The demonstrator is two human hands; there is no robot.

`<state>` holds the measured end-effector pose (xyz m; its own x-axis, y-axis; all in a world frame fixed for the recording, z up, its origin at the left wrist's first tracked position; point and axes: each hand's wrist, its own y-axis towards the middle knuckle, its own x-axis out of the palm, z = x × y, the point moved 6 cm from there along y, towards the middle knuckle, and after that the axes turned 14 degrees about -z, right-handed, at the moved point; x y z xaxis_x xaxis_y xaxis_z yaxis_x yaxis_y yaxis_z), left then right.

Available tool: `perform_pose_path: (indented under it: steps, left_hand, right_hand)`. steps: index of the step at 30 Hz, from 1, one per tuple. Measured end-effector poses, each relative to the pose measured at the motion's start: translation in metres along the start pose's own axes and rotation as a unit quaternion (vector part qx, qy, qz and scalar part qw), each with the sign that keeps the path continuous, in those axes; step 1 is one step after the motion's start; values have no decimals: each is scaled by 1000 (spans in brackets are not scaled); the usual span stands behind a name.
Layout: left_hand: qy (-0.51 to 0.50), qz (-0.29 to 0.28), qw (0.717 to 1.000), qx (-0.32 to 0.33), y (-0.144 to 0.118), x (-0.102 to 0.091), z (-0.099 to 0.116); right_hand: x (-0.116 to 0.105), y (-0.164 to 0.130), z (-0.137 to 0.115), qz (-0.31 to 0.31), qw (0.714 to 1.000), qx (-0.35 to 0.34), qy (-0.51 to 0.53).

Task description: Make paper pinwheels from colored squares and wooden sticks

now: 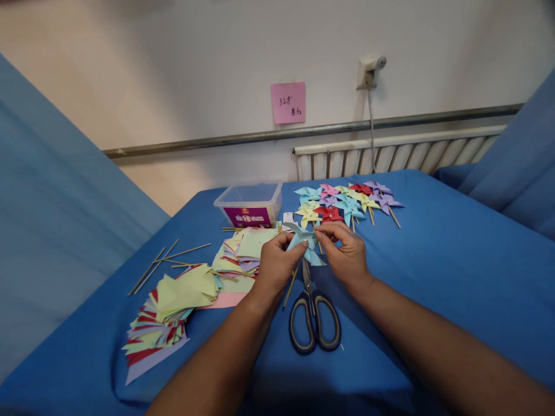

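A light blue paper pinwheel [310, 252] is held up between my two hands above the blue-covered table. My left hand [277, 260] is closed on it, the thumb pressed near its centre. The fingers of my right hand [344, 251] are pinched at the pinwheel's right side; whether they grip the paper or a small part there, I cannot tell. Below the pinwheel lie dark-handled scissors [314, 320], blades pointing away from me. A pencil [291, 287] rests just left of the scissors.
Several finished pinwheels [330, 214] on sticks lie at the back right. Fanned stacks of coloured paper [186, 292] spread over the left side, with loose wooden sticks [150, 270] beyond. A clear plastic tub [249, 199] stands at the back, near the wall and radiator [399, 153].
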<state>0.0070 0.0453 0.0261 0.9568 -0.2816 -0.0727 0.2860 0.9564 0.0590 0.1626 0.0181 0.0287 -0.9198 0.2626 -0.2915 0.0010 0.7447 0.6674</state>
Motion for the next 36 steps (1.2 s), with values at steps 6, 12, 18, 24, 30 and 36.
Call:
perform_pose_path:
  steps: [6,12,18,24,30,36]
  left_hand:
    - [55,1,998,17,-2,2,6]
    - [118,30,991,47,-5,0,13]
    - [-59,2,998,-6,1,-1,-2]
    - [-151,-18,988,-18,3,3,-11]
    - [-34,8,999,32,1,0,1]
    - [81,30,993,76,-8,-2,11]
  right_hand:
    - [4,-2,-6,-23,999,-35,-33]
    - [5,-2,-4,-20,999,-23,-28]
    - [1,1,5,6,999,34,6]
    - [7,-1,23,6,989,109,99]
    - [-1,1,10,21,994,76,71]
    - [15,-2,20,-25,974,142,172]
